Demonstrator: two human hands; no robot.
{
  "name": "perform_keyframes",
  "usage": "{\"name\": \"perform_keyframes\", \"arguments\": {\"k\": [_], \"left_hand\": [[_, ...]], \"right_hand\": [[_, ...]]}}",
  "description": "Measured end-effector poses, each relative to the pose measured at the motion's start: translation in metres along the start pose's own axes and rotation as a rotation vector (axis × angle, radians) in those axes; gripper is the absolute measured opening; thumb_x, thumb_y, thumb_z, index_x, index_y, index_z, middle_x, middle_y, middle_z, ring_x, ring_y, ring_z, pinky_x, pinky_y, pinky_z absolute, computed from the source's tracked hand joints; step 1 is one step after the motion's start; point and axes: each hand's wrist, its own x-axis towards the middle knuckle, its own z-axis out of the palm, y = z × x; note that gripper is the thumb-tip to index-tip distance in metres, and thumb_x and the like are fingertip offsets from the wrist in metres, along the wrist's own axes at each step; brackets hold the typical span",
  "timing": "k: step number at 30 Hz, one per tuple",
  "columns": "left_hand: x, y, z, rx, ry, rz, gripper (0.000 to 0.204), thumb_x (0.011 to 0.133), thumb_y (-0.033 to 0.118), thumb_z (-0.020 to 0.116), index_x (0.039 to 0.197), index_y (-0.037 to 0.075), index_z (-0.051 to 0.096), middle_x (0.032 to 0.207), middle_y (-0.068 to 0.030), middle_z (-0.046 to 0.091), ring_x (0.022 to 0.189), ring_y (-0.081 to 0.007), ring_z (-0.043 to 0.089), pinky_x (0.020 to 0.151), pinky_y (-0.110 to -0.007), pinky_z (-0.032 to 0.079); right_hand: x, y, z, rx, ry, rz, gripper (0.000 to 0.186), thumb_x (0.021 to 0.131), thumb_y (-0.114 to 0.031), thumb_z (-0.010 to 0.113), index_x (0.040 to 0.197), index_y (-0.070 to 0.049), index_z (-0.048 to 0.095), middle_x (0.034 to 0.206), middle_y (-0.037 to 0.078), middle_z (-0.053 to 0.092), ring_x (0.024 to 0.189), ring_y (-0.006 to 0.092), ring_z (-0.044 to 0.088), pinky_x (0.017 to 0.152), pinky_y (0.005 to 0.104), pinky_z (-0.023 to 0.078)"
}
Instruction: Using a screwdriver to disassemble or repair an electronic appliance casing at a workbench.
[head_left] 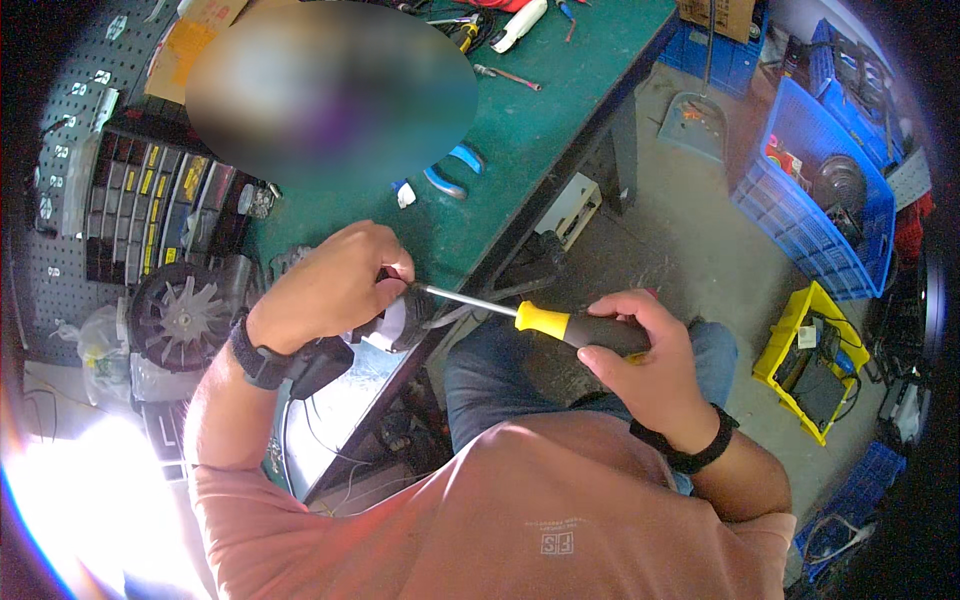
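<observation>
Green workbench [540,125]; right hand [655,355] grips screwdriver [541,319]; shirt [440,500] carries white lettering [557,543].

A workshop, with pegboard [90,62] at one side, a rack of small-parts drawers [140,205] near a green surface [560,110] strewn with hand tools [468,157], a screwdriver [541,319] in hand [650,355], and blue [800,232] and yellow plastic crates [770,352] standing on the floor [690,205].

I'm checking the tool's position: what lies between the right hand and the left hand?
In the head view, a screwdriver: its yellow collar and metal shaft run from the right hand toward the left hand.
</observation>
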Motion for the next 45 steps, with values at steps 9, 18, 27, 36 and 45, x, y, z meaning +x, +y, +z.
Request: {"name": "perform_keyframes", "arguments": {"k": [9, 18, 27, 36, 45], "left_hand": [[0.013, 0.014, 0.004, 0.096, -0.036, -0.109, 0.007, 0.072, 0.006, 0.064, 0.072, -0.001, 0.066, 0.075, -0.0191, 0.065, 0.075, -0.0367, 0.061, 0.07, -0.043, 0.048], [0.016, 0.024, 0.011, 0.36, -0.025, -0.062, 0.004, 0.071, 0.006, 0.061, 0.069, 0.002, 0.063, 0.075, -0.0169, 0.062, 0.08, -0.0372, 0.057, 0.071, -0.045, 0.046], [0.009, 0.028, -0.008, 0.183, 0.195, -0.064, 0.003, 0.076, 0.001, 0.062, 0.076, 0.001, 0.065, 0.079, -0.0144, 0.064, 0.083, -0.0317, 0.06, 0.075, -0.039, 0.049], [-0.179, -0.042, -0.023, -0.094, 0.576, -0.732, 0.01, 0.082, 0.005, 0.063, 0.085, -0.003, 0.066, 0.074, -0.0077, 0.066, 0.071, -0.0106, 0.059, 0.069, -0.027, 0.048], [-0.375, -0.089, 0.13, -0.155, 0.564, -1.146, 0.016, 0.073, 0.009, 0.069, 0.084, -0.003, 0.07, 0.075, -0.0182, 0.068, 0.067, -0.0238, 0.067, 0.064, -0.034, 0.052]], "right_hand": [[-0.003, -0.001, -0.004, 0.073, 0.044, 0.044, 0.031, 0.073, -0.007, 0.075, 0.101, -0.004, 0.062, 0.095, 0.008, 0.059, 0.086, 0.018, 0.056, 0.079, 0.0295, 0.045], [-0.008, 0.004, -0.014, 0.136, 0.047, 0.013, 0.031, 0.074, -0.006, 0.074, 0.102, -0.003, 0.061, 0.095, 0.008, 0.059, 0.086, 0.0174, 0.056, 0.079, 0.0296, 0.045], [-0.017, 0.003, -0.016, 0.12, 0.073, 0.016, 0.03, 0.075, -0.007, 0.073, 0.101, -0.003, 0.061, 0.094, 0.008, 0.059, 0.083, 0.0161, 0.055, 0.078, 0.0291, 0.045], [-0.031, -0.003, -0.011, 0.497, 0.194, 0.225, 0.036, 0.086, -0.01, 0.063, 0.119, -0.001, 0.053, 0.077, 0.002, 0.052, 0.054, 0.008, 0.045, 0.045, 0.0216, 0.034], [-0.019, 0.005, -0.007, 0.98, 0.236, 0.552, 0.052, 0.096, -0.044, 0.053, 0.12, 0.002, 0.049, 0.093, 0.008, 0.058, 0.053, 0.0087, 0.037, 0.04, 0.02, 0.031]]}}
